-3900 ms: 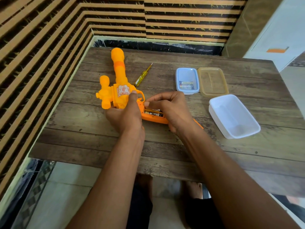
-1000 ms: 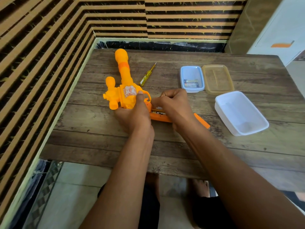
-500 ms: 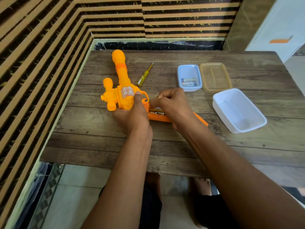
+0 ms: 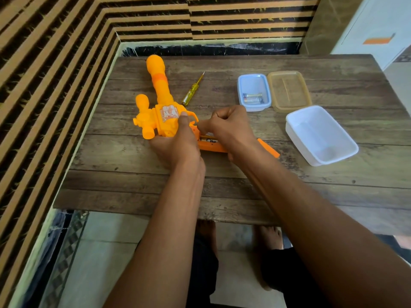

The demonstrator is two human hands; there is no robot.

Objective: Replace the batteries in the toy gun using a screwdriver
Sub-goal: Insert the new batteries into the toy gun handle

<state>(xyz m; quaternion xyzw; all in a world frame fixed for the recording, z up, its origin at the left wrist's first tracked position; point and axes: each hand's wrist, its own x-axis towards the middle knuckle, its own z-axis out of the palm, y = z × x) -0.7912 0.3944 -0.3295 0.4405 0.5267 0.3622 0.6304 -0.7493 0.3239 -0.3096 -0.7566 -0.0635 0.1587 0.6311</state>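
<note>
At the middle of the wooden table (image 4: pixel 133 185), the left hand (image 4: pixel 175 145) grasps the body of the orange toy gun (image 4: pixel 160 94). One digit lies along the top beside the printed sticker (image 4: pixel 168 112), and the palm wraps the near side. The toy gun lies flat on the table, with its barrel pointing to the far edge and its handle running right toward the person's other arm.

The right hand (image 4: pixel 229 127) sits clenched over the handle, knuckles up, with its thumb tip against the orange plastic by the trigger guard. Whether its curled fingers pinch anything cannot be told, since the hand covers the spot. Just beneath it, the open battery compartment (image 4: pixel 209 141) shows part of a dark battery with a metal contact.

An orange strip, apparently the compartment cover (image 4: pixel 269 151), lies on the table just right of the right wrist. A yellow-handled screwdriver (image 4: pixel 191 92) lies untouched right of the barrel, tip toward the far side.

Farther right stands a small pale-blue container (image 4: pixel 241 90) holding loose batteries (image 4: pixel 252 98). Touching its right side is a tan translucent lid (image 4: pixel 289 92). Nearer and to the right stands a larger white container (image 4: pixel 320 138).

A striped brown-and-black wall (image 4: pixel 55 63) borders the table on the left and far sides. Bare feet (image 4: pixel 205 232) show below the near edge.
</note>
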